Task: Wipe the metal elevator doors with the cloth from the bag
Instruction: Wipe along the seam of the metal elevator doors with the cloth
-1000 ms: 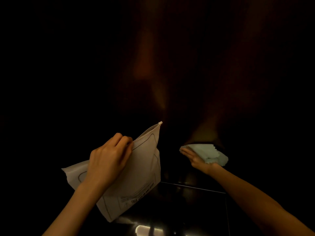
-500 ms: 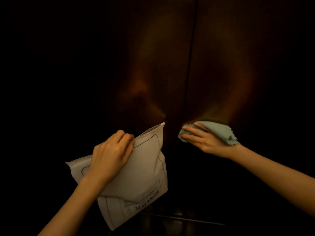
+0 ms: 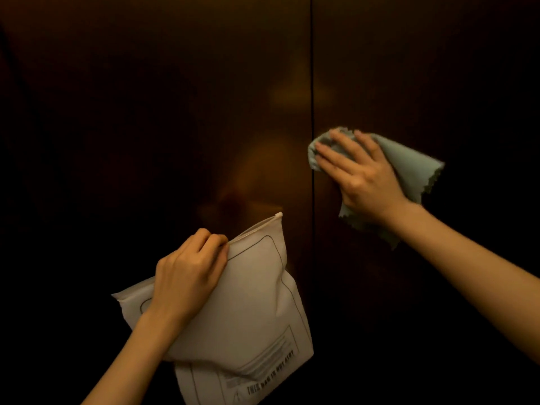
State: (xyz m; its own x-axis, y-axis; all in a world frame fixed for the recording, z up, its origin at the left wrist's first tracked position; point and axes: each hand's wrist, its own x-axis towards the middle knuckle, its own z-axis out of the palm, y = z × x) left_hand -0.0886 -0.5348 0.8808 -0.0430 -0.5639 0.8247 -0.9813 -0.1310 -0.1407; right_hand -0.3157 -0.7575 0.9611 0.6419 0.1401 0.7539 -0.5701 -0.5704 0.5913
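Pressing the cloth (image 3: 409, 168) flat against the right elevator door (image 3: 438, 68) beside the centre seam (image 3: 312, 83), our right hand (image 3: 362, 176) lies spread, fingers straight. Our left hand (image 3: 187, 276) grips the bag (image 3: 251, 311) by its top edge. We judge wiping is underway; next we need steady strokes across both panels.

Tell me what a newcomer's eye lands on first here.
First the pale bag, low and centre, gripped at its top edge by the left hand. Next the grey-green cloth, pressed flat by the right hand on the right-hand door, just beside the dark seam between the doors.
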